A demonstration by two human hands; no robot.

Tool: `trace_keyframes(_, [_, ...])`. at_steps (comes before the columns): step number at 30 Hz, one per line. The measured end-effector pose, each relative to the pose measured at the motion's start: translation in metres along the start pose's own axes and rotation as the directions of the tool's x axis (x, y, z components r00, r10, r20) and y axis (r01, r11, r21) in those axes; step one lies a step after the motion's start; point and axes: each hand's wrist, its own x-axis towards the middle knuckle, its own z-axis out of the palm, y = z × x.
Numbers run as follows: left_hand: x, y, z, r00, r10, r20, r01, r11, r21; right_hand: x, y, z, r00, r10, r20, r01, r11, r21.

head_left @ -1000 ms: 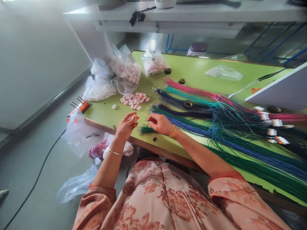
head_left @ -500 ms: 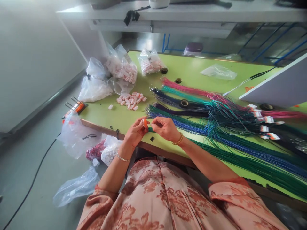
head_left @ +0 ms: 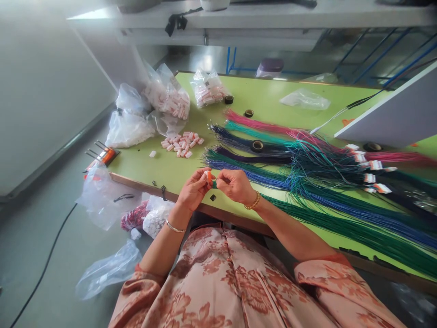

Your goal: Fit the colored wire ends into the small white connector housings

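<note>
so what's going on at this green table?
A person is working with both hands in front of them. The left hand holds a small white-and-orange piece; the right hand is pinched close beside it, though what it grips is too small to tell. A loose pile of similar pieces lies beyond the left hand, and coloured wires stretch across the table to the right.

1. Between the left hand and the pile of little blocks, the green table has open room.
2. Long wires lie in the way past the right hand.
3. A white board blocks the far right.
4. Stuffed bags block the back left.
</note>
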Motion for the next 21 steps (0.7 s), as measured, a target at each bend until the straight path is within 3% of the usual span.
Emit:
trace_keyframes(5, [-0.001,-0.002,0.003,0.996,0.091,-0.007,-0.09,0.994,0.064,0.0,0.002,-0.002,0.997,0.052,0.062,-0.061,0.985,0.159])
trace_keyframes(13, [-0.002,-0.008,0.013,0.967,0.232,-0.11,-0.208,0.959,0.191,0.003,0.006,-0.002,0.979,0.128,0.156,-0.172,0.933,0.316])
trace_keyframes(21, [-0.004,-0.014,0.019,0.961,0.207,-0.182,-0.171,0.966,0.196,0.004,0.008,0.001,0.994,-0.012,0.108,-0.008,0.982,0.191])
